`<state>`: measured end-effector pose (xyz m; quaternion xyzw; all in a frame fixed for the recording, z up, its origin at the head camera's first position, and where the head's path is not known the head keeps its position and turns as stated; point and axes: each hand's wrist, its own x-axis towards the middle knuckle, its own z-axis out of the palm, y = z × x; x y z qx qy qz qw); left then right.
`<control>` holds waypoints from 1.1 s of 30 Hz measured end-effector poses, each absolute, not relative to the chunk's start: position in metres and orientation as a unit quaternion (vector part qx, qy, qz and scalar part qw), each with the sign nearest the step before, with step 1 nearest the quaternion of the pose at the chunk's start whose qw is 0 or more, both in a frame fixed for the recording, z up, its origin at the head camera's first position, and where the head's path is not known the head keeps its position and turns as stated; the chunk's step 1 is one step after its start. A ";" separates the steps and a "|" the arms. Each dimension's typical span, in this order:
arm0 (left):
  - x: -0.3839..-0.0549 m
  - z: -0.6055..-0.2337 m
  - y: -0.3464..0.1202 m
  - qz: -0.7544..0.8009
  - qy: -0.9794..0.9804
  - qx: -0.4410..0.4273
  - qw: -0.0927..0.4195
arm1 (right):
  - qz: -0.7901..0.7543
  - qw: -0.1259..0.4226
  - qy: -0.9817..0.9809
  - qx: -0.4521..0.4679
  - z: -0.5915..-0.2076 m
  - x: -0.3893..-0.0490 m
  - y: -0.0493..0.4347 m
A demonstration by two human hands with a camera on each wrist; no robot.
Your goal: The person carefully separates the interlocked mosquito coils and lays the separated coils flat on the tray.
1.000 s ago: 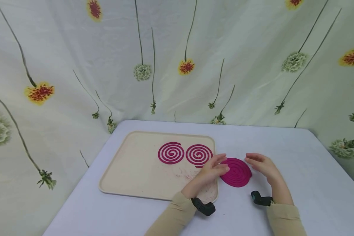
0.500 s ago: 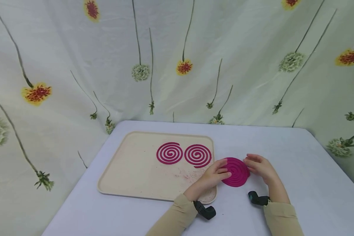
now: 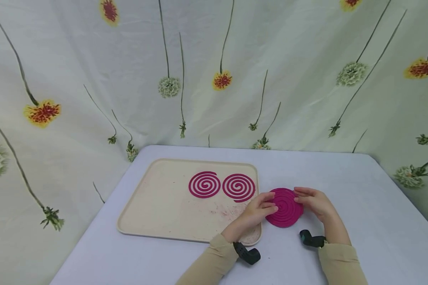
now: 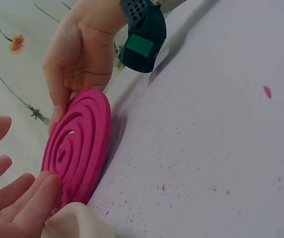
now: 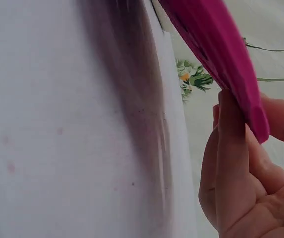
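Note:
A pink double mosquito coil point(image 3: 284, 213), its spiral closely packed, is between both hands to the right of the tray. My right hand point(image 3: 317, 202) pinches its right rim; in the right wrist view the thumb and fingers point(image 5: 233, 148) close on either side of the edge. At the left rim, my left hand point(image 3: 253, 211) holds it with thumb and fingertips overlapping the top face. The left wrist view shows the coil point(image 4: 89, 134) tilted, with a shadow on the cloth beneath it, and a left fingertip point(image 4: 50, 191) against its face.
On the beige tray point(image 3: 157, 198) at the left lie two separate open coils, one point(image 3: 205, 185) beside the other point(image 3: 239, 188). Pink crumbs dot the tray and the white tablecloth point(image 3: 328, 170). A flower-printed curtain point(image 3: 207, 107) hangs behind the table.
The right hand has moved left onto the coil's right rim and grips it. The left hand has come further over the left rim. The coil has shifted and risen slightly.

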<state>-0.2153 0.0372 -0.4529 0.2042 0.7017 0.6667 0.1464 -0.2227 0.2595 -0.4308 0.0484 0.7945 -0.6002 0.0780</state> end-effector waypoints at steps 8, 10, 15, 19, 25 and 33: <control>-0.221 -0.437 0.023 0.692 0.685 0.194 0.120 | -0.654 0.032 0.754 0.053 -0.409 -0.215 0.266; -0.223 -0.430 0.019 0.687 0.692 0.194 0.107 | -0.681 0.021 0.731 0.047 -0.403 -0.213 0.267; -0.227 -0.415 0.007 0.676 0.704 0.200 0.080 | -0.743 -0.009 0.668 0.032 -0.394 -0.211 0.267; -0.230 -0.406 -0.002 0.658 0.723 0.203 0.048 | -0.762 -0.035 0.646 0.009 -0.401 -0.217 0.269; -0.228 -0.390 -0.014 0.640 0.739 0.208 0.030 | -0.804 -0.060 0.590 -0.032 -0.400 -0.217 0.263; -0.219 -0.368 -0.028 0.695 0.682 0.227 0.031 | -0.846 -0.080 0.523 -0.062 -0.357 -0.187 0.220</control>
